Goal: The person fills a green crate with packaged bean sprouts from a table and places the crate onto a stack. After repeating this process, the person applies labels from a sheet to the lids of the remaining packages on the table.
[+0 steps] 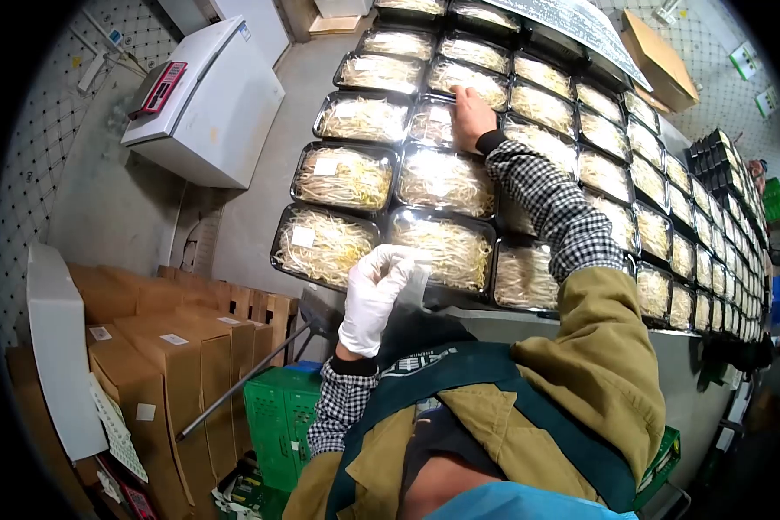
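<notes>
My left hand (374, 295), in a white glove, is closed with its fingertips pinched together above the near-left trays. A pale translucent piece (419, 276) shows beside those fingers; what it is I cannot make out. Reaching forward, my right hand (472, 120) is bare and rests with fingers stretched out at the edge of a black tray of bean sprouts (432, 123) under clear film. Nearest my left hand are two more sprout trays (444, 253). Small white labels (303, 236) sit on several trays of the left column.
Rows of packed trays (650, 234) fill the table to the right. A white freezer (204, 104) carries a red scale (160, 89) at the left. Cardboard boxes (160, 347), a green crate (277, 416) and a metal pole (243, 381) stand at lower left.
</notes>
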